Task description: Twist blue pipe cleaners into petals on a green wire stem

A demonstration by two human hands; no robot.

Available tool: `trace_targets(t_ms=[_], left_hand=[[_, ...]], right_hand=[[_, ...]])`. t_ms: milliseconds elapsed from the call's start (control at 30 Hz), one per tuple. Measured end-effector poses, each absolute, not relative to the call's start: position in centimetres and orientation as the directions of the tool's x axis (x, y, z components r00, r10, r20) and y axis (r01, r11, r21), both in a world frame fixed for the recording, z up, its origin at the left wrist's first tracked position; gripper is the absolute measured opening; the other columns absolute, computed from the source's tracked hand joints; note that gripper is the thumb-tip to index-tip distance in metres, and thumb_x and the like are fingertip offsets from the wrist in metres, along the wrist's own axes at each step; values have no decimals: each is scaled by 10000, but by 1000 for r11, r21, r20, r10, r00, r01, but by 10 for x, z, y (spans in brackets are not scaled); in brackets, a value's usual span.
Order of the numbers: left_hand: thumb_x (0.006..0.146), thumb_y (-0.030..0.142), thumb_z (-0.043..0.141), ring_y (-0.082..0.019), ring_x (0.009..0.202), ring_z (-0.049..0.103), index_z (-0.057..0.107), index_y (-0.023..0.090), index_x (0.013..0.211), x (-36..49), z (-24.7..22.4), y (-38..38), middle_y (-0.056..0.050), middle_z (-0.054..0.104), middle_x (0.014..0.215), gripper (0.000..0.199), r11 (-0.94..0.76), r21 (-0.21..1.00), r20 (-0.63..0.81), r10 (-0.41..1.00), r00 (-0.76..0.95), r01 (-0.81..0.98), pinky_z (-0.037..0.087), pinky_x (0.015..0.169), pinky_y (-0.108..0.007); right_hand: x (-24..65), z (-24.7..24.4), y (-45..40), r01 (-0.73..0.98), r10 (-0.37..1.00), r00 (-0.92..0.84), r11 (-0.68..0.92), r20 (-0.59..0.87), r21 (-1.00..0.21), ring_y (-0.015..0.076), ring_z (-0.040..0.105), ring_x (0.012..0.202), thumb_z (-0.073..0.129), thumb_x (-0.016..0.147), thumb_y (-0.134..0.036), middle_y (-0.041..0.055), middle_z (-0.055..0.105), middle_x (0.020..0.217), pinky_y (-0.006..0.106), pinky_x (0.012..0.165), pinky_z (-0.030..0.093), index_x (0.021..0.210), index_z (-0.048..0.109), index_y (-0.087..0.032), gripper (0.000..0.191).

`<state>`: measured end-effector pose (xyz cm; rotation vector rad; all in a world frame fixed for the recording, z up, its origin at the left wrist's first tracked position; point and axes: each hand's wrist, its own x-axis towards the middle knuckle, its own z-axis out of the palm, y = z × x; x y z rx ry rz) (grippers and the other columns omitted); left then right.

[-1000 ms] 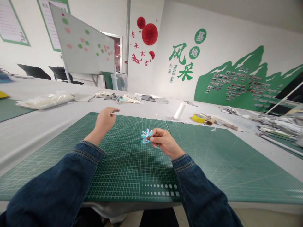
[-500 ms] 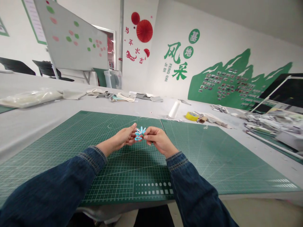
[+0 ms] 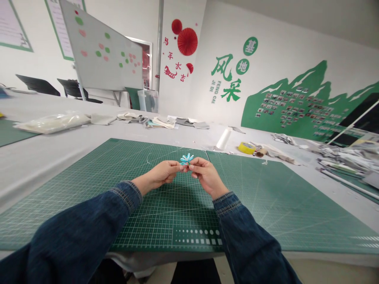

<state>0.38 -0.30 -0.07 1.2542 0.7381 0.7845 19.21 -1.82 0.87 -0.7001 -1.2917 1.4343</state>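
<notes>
A small blue and white flower ornament [image 3: 186,158] with several narrow petals is held up above a green cutting mat [image 3: 148,221]. My left hand [image 3: 164,172] pinches its lower left side between thumb and forefinger. From the other side, my right hand [image 3: 205,173] grips the base with thumb and fingertips, its fingers curled. The two hands almost meet under the petals, so the underside of the flower is hidden.
A second green mat [image 3: 281,205] adjoins on the right. Beyond it are a white thread cone [image 3: 224,138], a yellow tape roll [image 3: 246,148] and fabric scraps [image 3: 280,154]. A plastic-wrapped bundle [image 3: 55,122] lies at the far left.
My left hand has gone from loosely cupped fingers to a pinch on the flower's lower side. The flower now stands more upright, with its petals pointing up. The view has shifted slightly left.
</notes>
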Motion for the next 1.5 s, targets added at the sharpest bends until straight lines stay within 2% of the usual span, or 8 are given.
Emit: trace_targets(t_ms=[267,433,567,700,967,1267,1367,1500], left_hand=[[841,502,619,-53,398,148,611,164,845,4,3,-5,114,231,455,339,37,989,46,840,540,-142,136,394,-196],[783,388,704,-52,388,192,689,161,937,6,4,-5,114,266,447,275,-34,994,82,852,517,-102,182,405,-202],[828,324,656,-122,616,578,745,196,891,10,7,-9,8,648,657,168,-271,962,226,848,479,25,447,632,-243],[901,321,559,-204,996,660,753,258,964,10,9,-15,-12,746,1030,214,-584,751,429,787,444,309,439,916,-290],[933,307,501,-186,588,548,727,287,1006,6,6,-20,-48,660,668,239,-706,226,603,642,472,671,301,558,-262],[910,192,491,-170,634,573,688,286,1080,0,8,-17,-24,675,693,276,-701,21,608,575,547,713,306,545,-250],[917,239,506,-177,717,647,686,309,1100,-3,12,-15,-6,740,813,266,-649,39,586,631,509,759,368,565,-246],[929,312,508,-175,841,693,725,305,1013,-8,17,-6,28,767,945,233,-629,309,513,742,433,713,461,694,-255]], right_hand=[[195,9,-15,-331,953,-201,150,225,-932,95,540,577,768,672,-205,44,731,822,208,431,260,720,648,-181,131],[194,9,-15,-302,960,-160,175,230,-937,94,512,556,768,666,-242,45,730,818,217,433,270,713,641,-182,148],[191,8,-17,-238,961,-121,215,249,-947,87,473,524,748,684,-272,35,716,792,225,440,280,725,634,-183,150],[189,7,-18,-108,954,-49,289,296,-951,94,437,486,715,718,-286,-16,635,624,234,446,291,739,611,-195,139],[188,-2,-16,322,887,67,415,458,-851,162,538,590,657,759,-211,-17,626,619,308,615,400,693,603,-230,88],[186,-3,-21,616,820,-90,492,565,-616,177,524,650,587,787,-134,-13,606,652,297,630,334,664,596,-233,158],[185,-2,-22,637,811,-170,524,559,-565,178,553,689,580,791,-109,-8,641,704,291,657,349,697,623,-229,158],[185,-2,-20,630,803,-264,563,535,-534,186,592,749,600,787,-90,-1,688,765,294,701,374,730,653,-230,160]])
